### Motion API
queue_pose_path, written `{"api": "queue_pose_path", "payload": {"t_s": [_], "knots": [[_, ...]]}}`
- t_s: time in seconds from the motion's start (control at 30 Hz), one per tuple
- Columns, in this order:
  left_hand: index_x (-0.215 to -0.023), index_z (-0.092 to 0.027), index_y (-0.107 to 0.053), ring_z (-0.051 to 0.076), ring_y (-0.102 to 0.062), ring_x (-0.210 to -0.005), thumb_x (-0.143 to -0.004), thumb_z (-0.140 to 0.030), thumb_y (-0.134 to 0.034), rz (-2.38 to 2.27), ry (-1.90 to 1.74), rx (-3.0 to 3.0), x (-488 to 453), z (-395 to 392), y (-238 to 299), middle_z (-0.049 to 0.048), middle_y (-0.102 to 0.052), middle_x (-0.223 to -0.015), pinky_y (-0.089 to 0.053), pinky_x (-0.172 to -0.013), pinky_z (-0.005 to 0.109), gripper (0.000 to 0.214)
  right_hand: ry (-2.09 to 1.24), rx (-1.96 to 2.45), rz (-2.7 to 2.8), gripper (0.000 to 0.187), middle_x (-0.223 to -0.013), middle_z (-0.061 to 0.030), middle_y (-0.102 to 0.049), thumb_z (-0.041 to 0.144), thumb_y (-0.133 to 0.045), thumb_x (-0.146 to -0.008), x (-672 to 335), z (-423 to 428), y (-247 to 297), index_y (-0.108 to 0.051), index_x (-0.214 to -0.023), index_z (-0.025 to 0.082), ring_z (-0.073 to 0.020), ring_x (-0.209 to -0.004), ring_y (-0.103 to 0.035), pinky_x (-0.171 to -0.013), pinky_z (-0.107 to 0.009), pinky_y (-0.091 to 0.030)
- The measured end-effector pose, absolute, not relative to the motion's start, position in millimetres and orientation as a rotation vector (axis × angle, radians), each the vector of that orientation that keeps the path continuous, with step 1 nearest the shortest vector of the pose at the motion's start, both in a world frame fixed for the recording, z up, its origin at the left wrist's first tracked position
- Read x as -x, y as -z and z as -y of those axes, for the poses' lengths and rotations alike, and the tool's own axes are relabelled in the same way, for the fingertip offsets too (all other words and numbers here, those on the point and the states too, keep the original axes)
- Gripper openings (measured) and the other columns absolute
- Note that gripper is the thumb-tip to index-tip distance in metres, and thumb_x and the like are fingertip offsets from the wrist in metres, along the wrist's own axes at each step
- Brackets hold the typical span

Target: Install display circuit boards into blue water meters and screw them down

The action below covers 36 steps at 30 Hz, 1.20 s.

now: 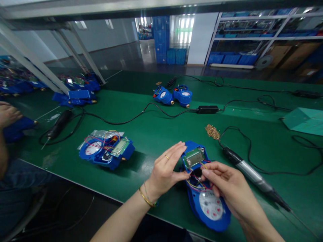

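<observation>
A blue water meter (191, 198) lies in front of me with its round dial facing up. At its far end a green circuit board with a small display (195, 158) sits in the blue housing. My left hand (164, 168) grips that housing from the left, thumb below and fingers on its upper edge. With thumb and forefinger pinched, my right hand (222, 181) holds the thin wires (199, 185) just below the board. The wire ends are hidden by the fingers. To the right of my right hand rests an electric screwdriver (252, 174).
Another opened water meter (106, 151) lies on a plastic bag at left. Small brass screws (212, 131) form a pile beyond my hands. Two more meters (174, 95) stand farther back. Black cables (143, 111) cross the green table. A co-worker's hand (8, 114) is at far left, near another screwdriver (59, 124).
</observation>
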<state>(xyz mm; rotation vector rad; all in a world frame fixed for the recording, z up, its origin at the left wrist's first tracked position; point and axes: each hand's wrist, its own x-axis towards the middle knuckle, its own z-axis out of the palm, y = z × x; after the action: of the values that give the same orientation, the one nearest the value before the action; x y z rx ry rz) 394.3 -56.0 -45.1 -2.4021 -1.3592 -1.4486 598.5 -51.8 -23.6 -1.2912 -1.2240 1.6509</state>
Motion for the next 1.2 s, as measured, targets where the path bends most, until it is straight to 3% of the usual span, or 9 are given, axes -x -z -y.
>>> {"api": "queue_pose_path", "payload": {"t_s": [0.37,0.57,0.77,1.2], "knots": [[-0.136,-0.013,-0.050,0.025,-0.061,-0.125,-0.084,-0.028,-0.072,1.287,1.408,2.441,-392.0,53.7,47.2,0.0156,-0.066,-0.130,-0.057,-0.103,0.041,0.058,-1.495,1.357,1.200,0.043,-0.053,0.0024,-0.053,0.056,-0.078,-0.072,-588.9,56.5,21.3,-0.064,-0.072,0.016,-0.0076,-0.039,-0.045,-0.036,-0.017,-0.034],[-0.133,-0.009,-0.052,0.025,-0.060,-0.127,-0.083,-0.027,-0.074,1.265,1.406,2.449,-392.6,53.6,46.6,0.0188,-0.065,-0.129,-0.055,-0.105,0.039,0.057,-1.506,1.317,1.179,0.038,-0.058,0.0020,-0.056,0.052,-0.077,-0.076,-591.4,56.7,25.6,-0.064,-0.075,0.016,-0.0067,-0.042,-0.047,-0.039,-0.016,-0.037],[-0.135,-0.013,-0.050,0.025,-0.061,-0.125,-0.085,-0.028,-0.071,1.314,1.428,2.423,-392.9,54.2,47.6,0.0167,-0.065,-0.131,-0.056,-0.104,0.041,0.057,-1.516,1.245,1.270,0.034,-0.066,-0.0018,-0.061,0.050,-0.071,-0.084,-597.2,55.9,31.8,-0.070,-0.081,0.016,-0.0104,-0.050,-0.056,-0.044,-0.018,-0.046],[-0.138,-0.014,-0.049,0.026,-0.061,-0.125,-0.083,-0.026,-0.073,1.327,1.454,2.419,-393.9,54.9,47.3,0.0158,-0.065,-0.131,-0.056,-0.103,0.042,0.061,-1.583,1.220,1.168,0.033,-0.065,-0.0039,-0.066,0.048,-0.078,-0.078,-597.0,52.8,32.0,-0.074,-0.076,0.016,-0.0105,-0.049,-0.060,-0.047,-0.018,-0.052]]}}
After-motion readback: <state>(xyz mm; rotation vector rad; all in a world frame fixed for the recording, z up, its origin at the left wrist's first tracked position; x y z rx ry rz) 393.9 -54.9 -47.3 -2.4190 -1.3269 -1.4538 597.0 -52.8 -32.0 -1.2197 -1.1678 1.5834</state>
